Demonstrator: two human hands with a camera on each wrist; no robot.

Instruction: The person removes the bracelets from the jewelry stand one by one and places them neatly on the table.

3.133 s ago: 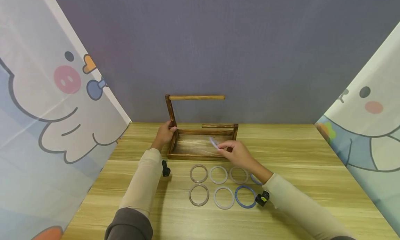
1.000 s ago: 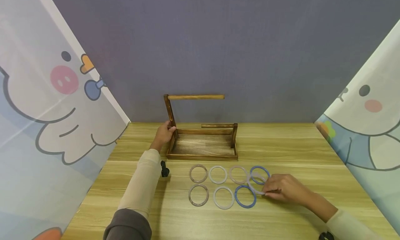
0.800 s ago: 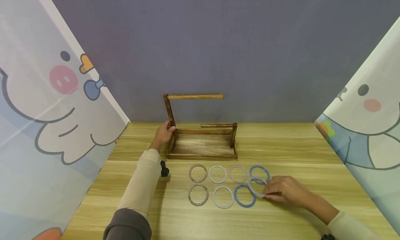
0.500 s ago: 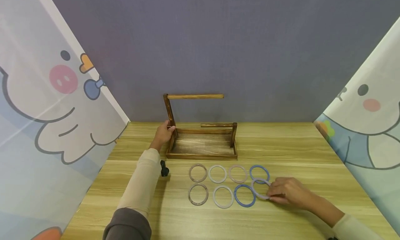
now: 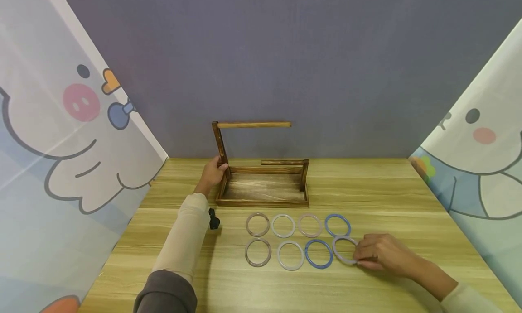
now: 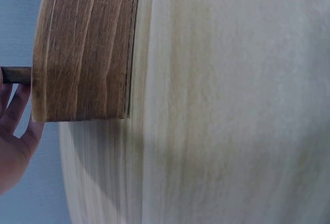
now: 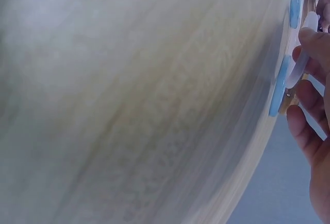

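Note:
In the head view, my left hand (image 5: pixel 211 173) grips the left post of a dark wooden bangle stand (image 5: pixel 263 203). The stand has a shallow tray base and two horizontal bars, the left one higher. My right hand (image 5: pixel 385 253) pinches the right edge of a pale lilac bangle (image 5: pixel 334 248) between thumb and fingers, low at the right end of the front row. In the right wrist view, the held lilac bangle (image 7: pixel 298 72) appears slightly tilted. Just left of it lies a blue bangle (image 5: pixel 320 267); another blue bangle (image 5: pixel 336 215) is directly behind.
Further left on the wooden table (image 5: pixel 367 190) lie two brownish bangles, two whitish ones and a pinkish one (image 5: pixel 311 236), in two rows. A grey backdrop (image 5: pixel 346 77) rises behind the table, with cartoon-printed panels on both sides.
My right hand carried the lilac bangle from above the stand's tray to the table's right, then shifted it slightly right and nearer, off the back blue bangle. My left hand stayed at the post.

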